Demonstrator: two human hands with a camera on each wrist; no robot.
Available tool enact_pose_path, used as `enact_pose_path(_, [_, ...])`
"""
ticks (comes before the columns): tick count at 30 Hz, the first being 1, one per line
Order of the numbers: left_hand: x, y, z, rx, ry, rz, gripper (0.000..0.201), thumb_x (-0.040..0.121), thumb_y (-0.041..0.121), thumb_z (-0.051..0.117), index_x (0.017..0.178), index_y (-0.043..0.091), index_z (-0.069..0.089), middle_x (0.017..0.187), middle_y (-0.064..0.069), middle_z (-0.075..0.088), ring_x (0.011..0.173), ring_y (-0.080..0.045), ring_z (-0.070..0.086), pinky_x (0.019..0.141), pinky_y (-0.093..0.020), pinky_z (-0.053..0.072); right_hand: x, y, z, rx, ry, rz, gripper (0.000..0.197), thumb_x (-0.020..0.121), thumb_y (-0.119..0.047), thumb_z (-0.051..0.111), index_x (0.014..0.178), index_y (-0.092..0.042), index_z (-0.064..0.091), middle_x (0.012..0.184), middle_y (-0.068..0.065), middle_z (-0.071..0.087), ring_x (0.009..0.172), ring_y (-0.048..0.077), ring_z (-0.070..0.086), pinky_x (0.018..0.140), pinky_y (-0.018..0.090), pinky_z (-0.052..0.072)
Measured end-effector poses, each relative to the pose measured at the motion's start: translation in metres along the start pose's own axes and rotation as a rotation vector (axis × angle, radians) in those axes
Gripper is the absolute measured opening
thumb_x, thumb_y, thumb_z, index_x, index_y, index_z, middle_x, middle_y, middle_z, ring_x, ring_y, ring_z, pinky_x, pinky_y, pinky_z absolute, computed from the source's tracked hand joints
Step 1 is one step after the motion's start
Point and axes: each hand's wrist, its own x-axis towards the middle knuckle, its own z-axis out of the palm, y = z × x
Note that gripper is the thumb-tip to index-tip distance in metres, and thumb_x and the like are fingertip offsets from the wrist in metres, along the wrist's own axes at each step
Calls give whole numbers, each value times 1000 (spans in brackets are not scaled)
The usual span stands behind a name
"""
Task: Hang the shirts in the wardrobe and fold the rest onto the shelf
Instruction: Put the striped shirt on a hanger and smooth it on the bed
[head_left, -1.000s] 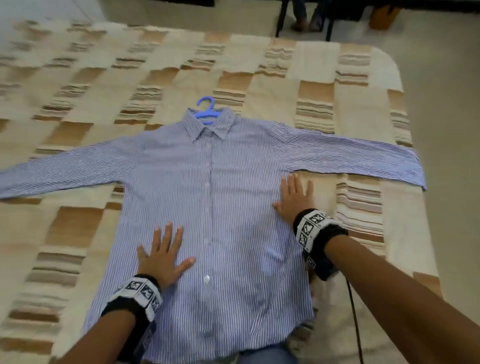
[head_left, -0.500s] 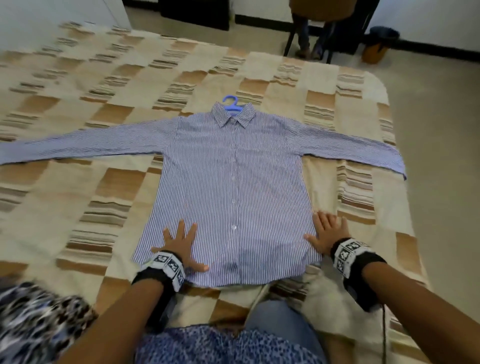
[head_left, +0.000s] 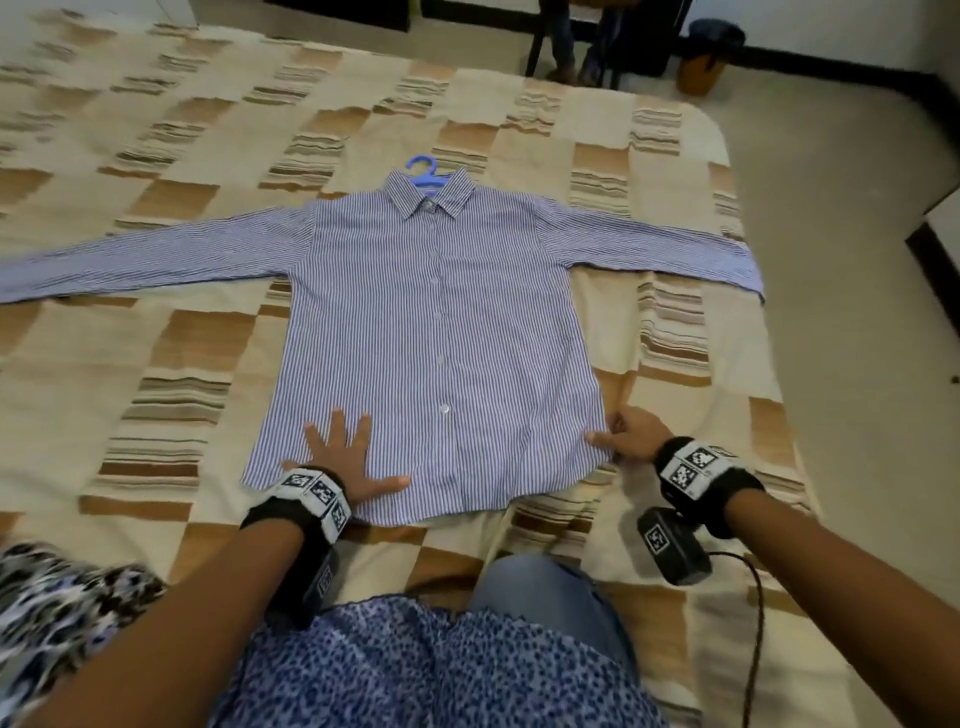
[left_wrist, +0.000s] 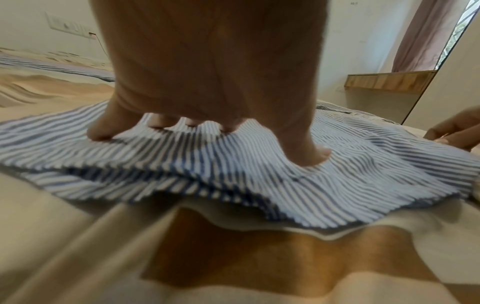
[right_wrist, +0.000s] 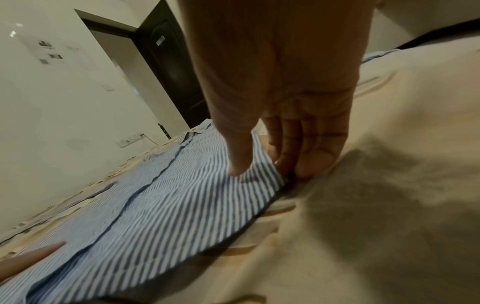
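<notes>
Since the striped shirt (head_left: 436, 332) lies spread flat on the bed (head_left: 675, 587), front up and buttoned, with both sleeves stretched out to the sides, it reads as thin woven cotton: light, limp, quick to ripple and to slide over the patterned bedspread; nothing in it is stiff but the collar and the button strip. Nearest the hem, the left hand (head_left: 337, 457) presses flat on the cloth with its fingers (left_wrist: 100, 131) splayed and straight, gripping nothing, and the fabric puckers round them in the left wrist view; at the hem's right corner the right hand (head_left: 631, 434) pinches the side edge, thumb on top and fingers (right_wrist: 314, 162) tucked beside and under it. Beyond the hem, past the collar, the hook of a blue hanger (head_left: 423, 171) sticks out, so the hanger seems already inside the shoulders; I judge that hook the best hold for lifting, with one hand steadying the body so the shoulders do not slip off.
</notes>
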Motion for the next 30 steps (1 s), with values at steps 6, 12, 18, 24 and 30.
enact_pose_path(6, [-7,29,11,39,64,33,99,81,73,38,145,27,-22,151,-6,-33,141,-38,-20,106,-70,9,-12,6,-8,-11,76,71,29,92,-32,59,77,-8,63,71,5,63,62,18,57,57,23,41])
enact_pose_path(12, [-6,33,15,40,35,19,107,77,73,47,143,31,-26,149,-5,-38,139,-39,-25,103,-73,8,-13,6,-6,-308,61,174,36,90,-36,60,100,-1,62,91,11,62,86,25,60,71,28,42])
enact_pose_path(18, [3,37,4,68,122,38,90,87,70,27,145,23,-23,151,-9,-33,138,-38,-26,105,-69,0,-7,-74,10,-757,412,-65,51,90,-32,58,130,-5,42,129,13,50,119,31,48,101,48,40])
enact_pose_path(24, [26,55,12,131,193,98,77,92,63,20,144,28,-24,151,-4,-32,139,-34,-27,106,-69,-3,38,-105,52,-981,5,-464,91,82,-74,3,148,-15,-16,156,12,-20,144,29,-16,113,53,-9])
enact_pose_path(30, [26,36,8,57,81,55,96,77,80,28,140,35,-29,147,2,-40,135,-36,-34,101,-72,-6,34,-35,33,-808,-71,-370,115,39,-86,-37,135,-23,-30,147,2,-34,141,23,-25,112,45,-15])
